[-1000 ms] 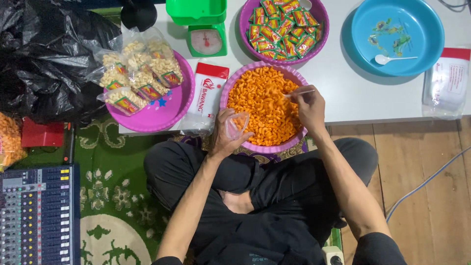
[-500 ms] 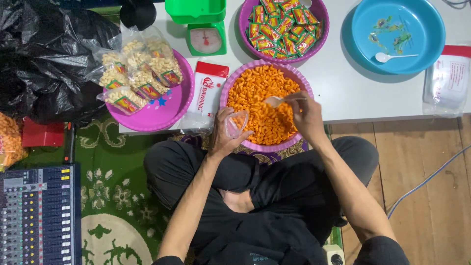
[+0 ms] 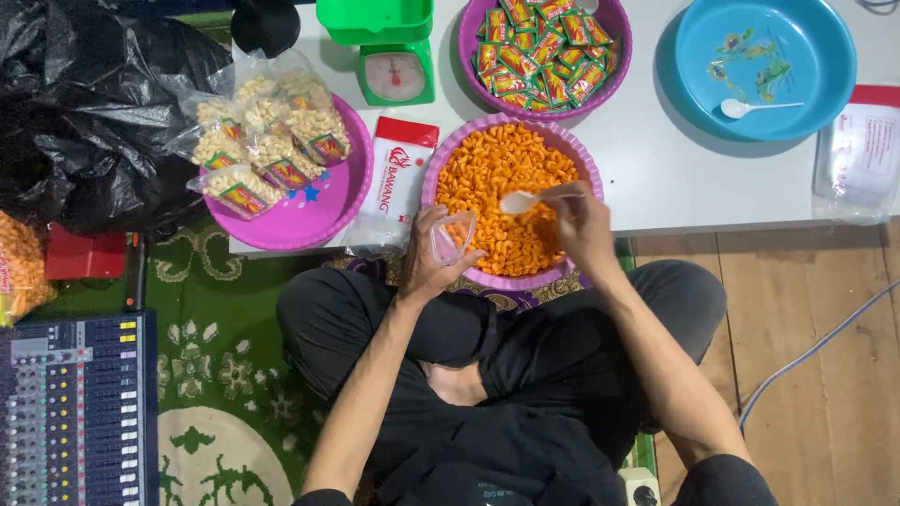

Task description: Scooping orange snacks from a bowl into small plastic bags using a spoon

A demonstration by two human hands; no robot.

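So the risky bit here is the gap between spoon and bag: my right hand [image 3: 583,228] has its fingers pinched around the handle of a white plastic spoon [image 3: 527,199] hovering over the orange snacks [image 3: 497,178], and the bowl of it looks flat and shallow, so any tilt probably sends pieces rolling off. My left hand [image 3: 429,255] is closed on a small clear bag [image 3: 452,236], holding it at the near edge of the purple basin [image 3: 441,164], partly over the snacks. The mouth of that bag looks floppy and narrow, so if it sags shut I'd guess stuff lands on my lap instead. The snacks themselves are little curled orange bits, heaped pretty full in the basin on the white table [image 3: 675,178].
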